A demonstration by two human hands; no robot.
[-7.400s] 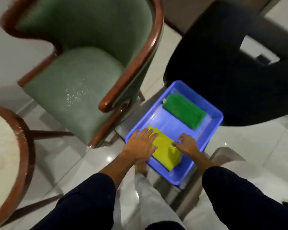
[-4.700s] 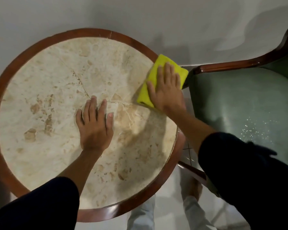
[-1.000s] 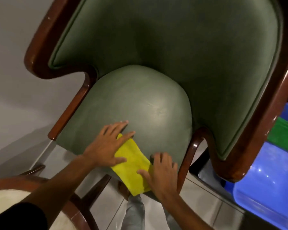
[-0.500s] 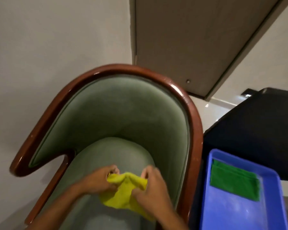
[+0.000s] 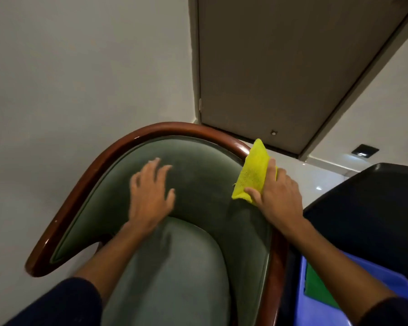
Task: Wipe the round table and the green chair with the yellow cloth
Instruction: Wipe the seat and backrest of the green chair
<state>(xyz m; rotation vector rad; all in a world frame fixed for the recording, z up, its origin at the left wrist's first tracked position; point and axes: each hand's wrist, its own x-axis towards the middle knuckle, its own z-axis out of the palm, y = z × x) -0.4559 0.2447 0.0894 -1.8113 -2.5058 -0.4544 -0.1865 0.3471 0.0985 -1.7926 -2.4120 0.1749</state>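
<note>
The green chair (image 5: 198, 184) with its curved dark wooden rim fills the lower middle of the head view. My right hand (image 5: 278, 196) grips the folded yellow cloth (image 5: 253, 172) and presses it against the right side of the backrest, just under the wooden rim. My left hand (image 5: 151, 196) lies flat with fingers spread on the middle of the green backrest, holding nothing. The round table is out of view.
A blue plastic tray (image 5: 386, 283) with a green cloth (image 5: 316, 290) in it sits low on the right, partly behind my right arm. A black chair (image 5: 375, 212) stands beyond it. A wall and a grey door (image 5: 292, 67) are behind the green chair.
Half a second ago both hands bunched the cloth over the seat. Now my right hand alone holds it up at the right backrest, and my left hand has let go and moved onto the backrest.
</note>
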